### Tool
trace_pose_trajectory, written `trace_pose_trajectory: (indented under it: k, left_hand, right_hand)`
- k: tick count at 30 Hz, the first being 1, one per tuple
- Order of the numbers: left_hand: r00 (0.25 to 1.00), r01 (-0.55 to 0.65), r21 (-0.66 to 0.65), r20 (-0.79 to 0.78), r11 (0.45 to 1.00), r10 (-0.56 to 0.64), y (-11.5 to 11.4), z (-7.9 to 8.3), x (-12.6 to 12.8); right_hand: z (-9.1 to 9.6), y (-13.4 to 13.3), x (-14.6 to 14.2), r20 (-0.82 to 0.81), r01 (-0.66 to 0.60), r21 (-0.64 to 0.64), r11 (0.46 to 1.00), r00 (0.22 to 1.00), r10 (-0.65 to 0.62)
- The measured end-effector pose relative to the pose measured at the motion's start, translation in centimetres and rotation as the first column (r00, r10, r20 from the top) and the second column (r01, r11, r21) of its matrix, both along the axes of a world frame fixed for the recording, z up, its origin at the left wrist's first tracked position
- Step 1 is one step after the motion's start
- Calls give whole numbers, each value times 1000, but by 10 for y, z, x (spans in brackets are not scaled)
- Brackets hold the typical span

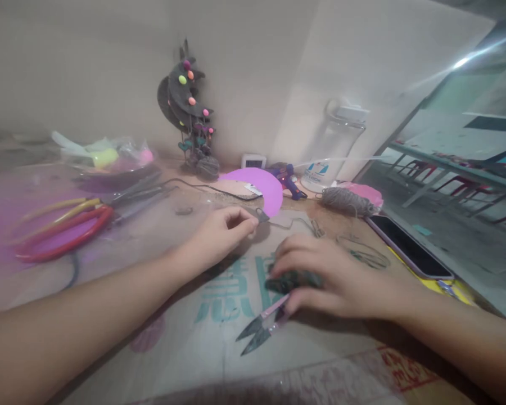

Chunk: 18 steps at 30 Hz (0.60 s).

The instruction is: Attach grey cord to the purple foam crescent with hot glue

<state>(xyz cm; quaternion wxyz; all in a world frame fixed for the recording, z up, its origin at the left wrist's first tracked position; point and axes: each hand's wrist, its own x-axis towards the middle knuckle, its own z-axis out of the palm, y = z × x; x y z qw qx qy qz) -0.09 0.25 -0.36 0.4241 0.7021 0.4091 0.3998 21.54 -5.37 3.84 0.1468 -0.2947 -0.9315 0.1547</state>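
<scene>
My left hand (pixel 225 233) is closed, thumb and forefinger pinching a small dark grey flat piece (pixel 261 215) that looks like felt. A thin grey cord (pixel 293 223) runs from this piece toward the right. My right hand (pixel 320 273), somewhat blurred, curls over a pair of pink-handled thread snips (pixel 261 329), whose spread blades point toward me and left. Under those fingers lies a dark green bundle (pixel 295 279), its kind unclear. Beyond my left hand is a bright purple round sheet (pixel 270 188).
Red-and-yellow-handled scissors (pixel 67 230) lie left, near a plastic-wrapped bowl (pixel 109 163). Against the wall stand a dark crescent decoration (pixel 185 101) and clear jar (pixel 331 152). A glue gun (pixel 289 180), grey yarn (pixel 348 201) and phone (pixel 409 244) sit back and right.
</scene>
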Motion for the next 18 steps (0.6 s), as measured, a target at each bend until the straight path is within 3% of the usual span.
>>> trace_pose_trajectory:
  k: [2,4,8,10,14,18]
  left_hand:
    - [1000,9,17,-6,1000,-9,0,-1,0]
    - [1000,15,21,-7,1000,-15,-1,-1,1]
    - [1000,12,32,-14,999,-12,-6,3,4]
    - [1000,5,58,-29,998,-3,-8,5,3]
    - [998,-9,116,-64,993,17,-10,6,2]
    - [995,-20,184,-91,983,38,-16,10,2]
  right_hand:
    - [-1,-13,-7,153,-132,56,990,981,122]
    - [-5,-20,-14,238,-188,127,974,959,154]
    - [-18,-19,-19,253,-228,325,918,956,148]
    - [-25,-17,-19,215,-205,361,910,968,133]
    - [-28,-12,-14,-36,59,280,958,998,-51]
    - [-23,-6,-8,-292,356,185,916,910,-295]
